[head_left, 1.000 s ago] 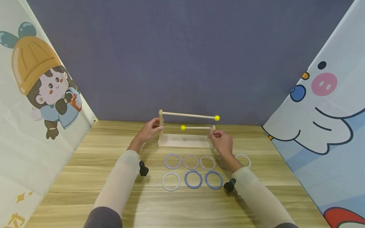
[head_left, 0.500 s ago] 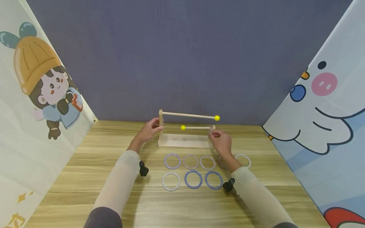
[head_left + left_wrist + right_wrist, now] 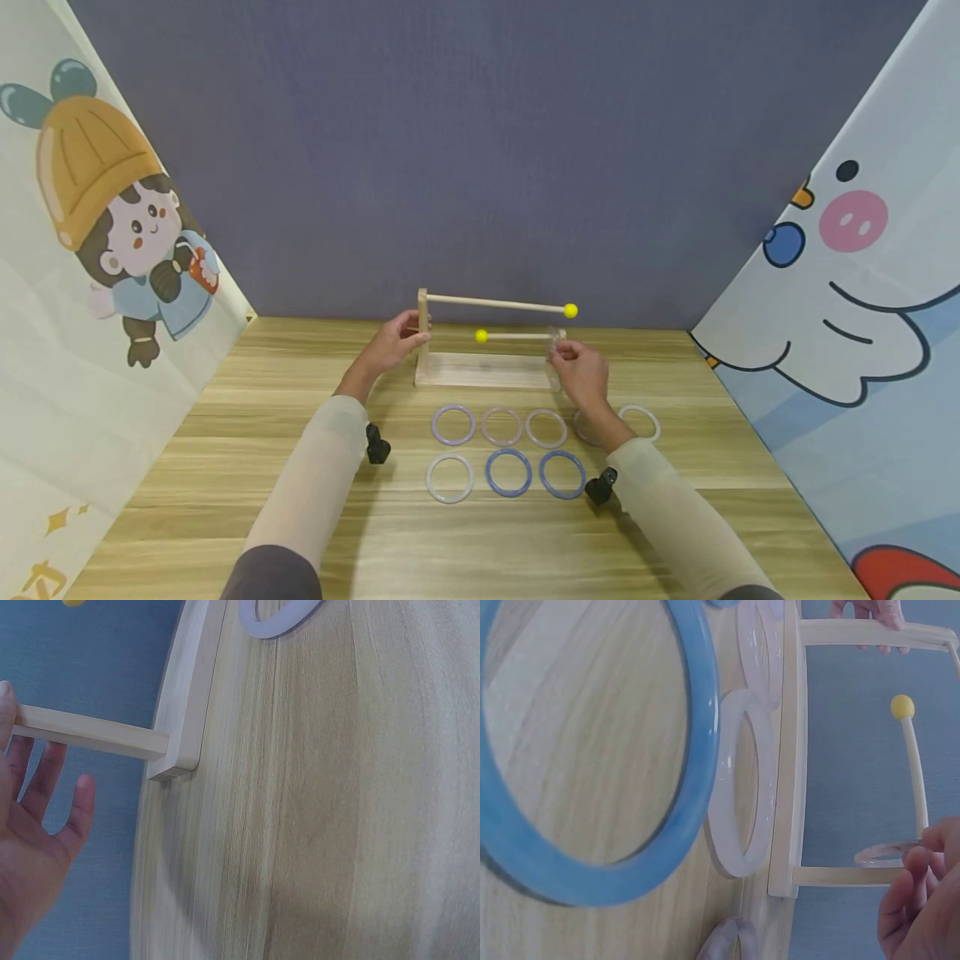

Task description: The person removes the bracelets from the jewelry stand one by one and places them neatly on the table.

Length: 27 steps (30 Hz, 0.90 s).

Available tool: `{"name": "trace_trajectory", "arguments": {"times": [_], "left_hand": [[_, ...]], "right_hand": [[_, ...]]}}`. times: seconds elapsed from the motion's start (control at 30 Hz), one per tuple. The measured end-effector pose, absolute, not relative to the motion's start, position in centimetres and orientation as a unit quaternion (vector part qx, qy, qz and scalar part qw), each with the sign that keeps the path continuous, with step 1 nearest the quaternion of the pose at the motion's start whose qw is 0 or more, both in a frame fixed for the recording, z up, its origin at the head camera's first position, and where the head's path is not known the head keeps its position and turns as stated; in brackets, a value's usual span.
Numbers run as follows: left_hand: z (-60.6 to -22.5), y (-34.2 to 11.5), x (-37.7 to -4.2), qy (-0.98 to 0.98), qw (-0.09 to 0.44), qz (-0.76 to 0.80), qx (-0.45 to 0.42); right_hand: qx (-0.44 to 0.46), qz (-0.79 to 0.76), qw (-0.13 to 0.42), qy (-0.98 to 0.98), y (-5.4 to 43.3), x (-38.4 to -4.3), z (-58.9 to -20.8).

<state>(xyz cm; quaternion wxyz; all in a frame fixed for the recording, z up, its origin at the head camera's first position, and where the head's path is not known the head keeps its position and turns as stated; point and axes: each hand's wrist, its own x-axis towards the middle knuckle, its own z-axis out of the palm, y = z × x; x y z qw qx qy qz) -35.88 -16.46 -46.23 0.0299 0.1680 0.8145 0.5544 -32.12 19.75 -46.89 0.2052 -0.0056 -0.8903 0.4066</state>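
Observation:
A wooden stand (image 3: 487, 371) has a post at each end, each bearing a rod tipped with a yellow ball. My left hand (image 3: 388, 343) holds the left post (image 3: 90, 733), thumb on one side and fingers on the other. Between thumb and fingertips, my right hand (image 3: 583, 375) pinches a clear, faintly pinkish bangle (image 3: 877, 856) beside the right post (image 3: 840, 876). The bangle appears to hang around the lower rod (image 3: 517, 337), near its fixed end; the fingers hide part of it. The upper rod (image 3: 495, 302) carries no bangle.
Two rows of bangles lie on the wooden table (image 3: 300, 500) in front of the stand, including a purple one (image 3: 453, 425), a blue one (image 3: 562, 475) and a white one (image 3: 640, 423). My right forearm partly covers another (image 3: 587, 427). A dark wall (image 3: 480, 167) stands behind.
My right hand has shifted very slightly left with the bangle, which now shows a little more beside the right post. The left hand and stand stay as they were.

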Motion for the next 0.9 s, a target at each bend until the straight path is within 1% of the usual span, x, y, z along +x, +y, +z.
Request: {"name": "trace_trajectory", "arguments": {"times": [0.37,0.9], "left_hand": [[-46.36,-16.57,-35.97,0.820,0.020,0.544,0.178],[-46.17,-16.48,-35.84,0.818,0.025,0.550,0.167]], "right_hand": [[-0.006,0.420,0.205,-0.884,19.39,-32.04,-46.49],[0.002,0.423,0.212,-0.881,18.92,-31.92,-46.19]]}}
